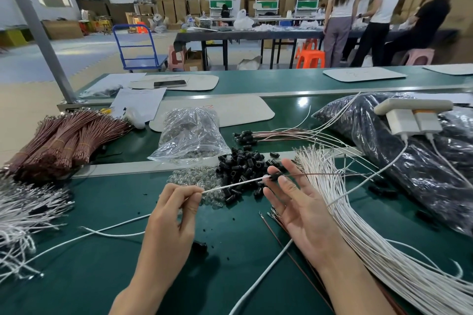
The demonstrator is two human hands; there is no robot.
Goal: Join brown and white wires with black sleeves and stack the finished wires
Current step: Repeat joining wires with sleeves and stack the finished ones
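Reaches both forearms in from the lower edge of the frame, over the green tabletop (102, 276). Pinches the white wire (233, 185) in the left hand (176, 202), thumb against forefinger, other fingers curled under, grip closed on the wire. Turns the right hand (299, 204) palm up, fingers long and spread. Seems to nip the black sleeve (275, 176) between two fingertips, though hard to tell how firm that grip is. Holds wire and sleeve at mid-frame, just above the sleeve pile (243, 163). Slants the white wire straight up to the right into the sleeve, with a thin brown wire (320, 174) sticking out rightward from the far end. Has finished wires (281, 134) stacked above, centre right, sleeves leftward.
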